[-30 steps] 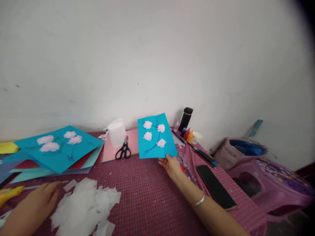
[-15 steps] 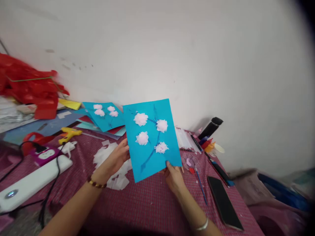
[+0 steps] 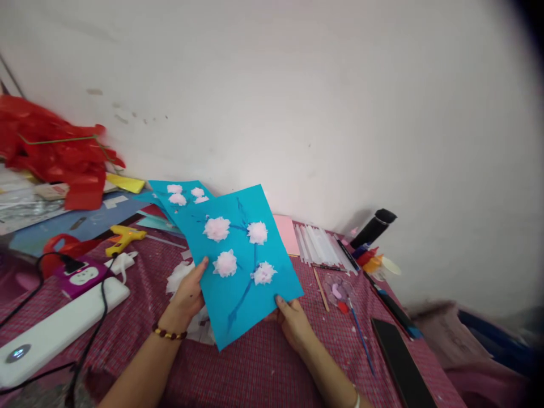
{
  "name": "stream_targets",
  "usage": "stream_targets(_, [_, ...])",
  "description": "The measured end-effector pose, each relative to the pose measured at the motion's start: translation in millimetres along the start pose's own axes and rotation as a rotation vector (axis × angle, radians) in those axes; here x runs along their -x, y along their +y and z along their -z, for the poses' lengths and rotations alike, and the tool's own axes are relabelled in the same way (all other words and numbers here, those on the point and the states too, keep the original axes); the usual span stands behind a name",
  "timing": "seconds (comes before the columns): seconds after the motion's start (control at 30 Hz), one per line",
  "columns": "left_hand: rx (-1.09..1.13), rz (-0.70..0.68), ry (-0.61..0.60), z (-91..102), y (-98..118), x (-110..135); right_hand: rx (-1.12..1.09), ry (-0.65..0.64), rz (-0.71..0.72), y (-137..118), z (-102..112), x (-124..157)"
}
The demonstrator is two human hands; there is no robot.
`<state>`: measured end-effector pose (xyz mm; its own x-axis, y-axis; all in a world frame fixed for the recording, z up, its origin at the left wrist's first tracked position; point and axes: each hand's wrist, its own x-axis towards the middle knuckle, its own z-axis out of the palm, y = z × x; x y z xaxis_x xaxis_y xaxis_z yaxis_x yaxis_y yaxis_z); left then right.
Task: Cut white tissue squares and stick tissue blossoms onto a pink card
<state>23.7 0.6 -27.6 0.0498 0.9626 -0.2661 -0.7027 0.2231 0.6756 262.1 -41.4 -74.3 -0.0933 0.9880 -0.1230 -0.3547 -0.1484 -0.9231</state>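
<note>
Both my hands hold a blue paper sheet [image 3: 244, 283] up over the red checked tablecloth [image 3: 263, 368]. Several white tissue flowers [image 3: 216, 228] and dark painted branches are on it. My left hand [image 3: 187, 292] grips its left edge, thumb on top, with a bead bracelet at the wrist. My right hand [image 3: 293, 320] pinches the lower right edge. White tissue scraps [image 3: 181, 277] lie under the sheet, partly hidden by it.
A second blue flower sheet [image 3: 182, 195] lies on stacked coloured paper behind. A yellow glue gun [image 3: 123, 237], white power strip [image 3: 55, 326] and red plastic [image 3: 55, 153] are left. Glue sticks [image 3: 318, 252], black bottle [image 3: 376, 225], paint bottles, brush [image 3: 361, 340] and phone [image 3: 402, 368] are right.
One second ago only my right hand held the sheet propped by the wall. It has been lifted toward me, my left hand has taken its left edge, and the view has swung left.
</note>
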Motion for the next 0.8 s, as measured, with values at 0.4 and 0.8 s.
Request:
stream_targets(0.4, [-0.007, -0.025, -0.199, -0.5, -14.9, 2.1, 0.070, 0.280, 0.045, -9.1, 24.6, -2.4])
stream_targets(0.8, [-0.396, 0.080, -0.262, 4.6, -15.7, 8.6, -0.038, 0.183, 0.113, -4.4, 8.1, 0.8])
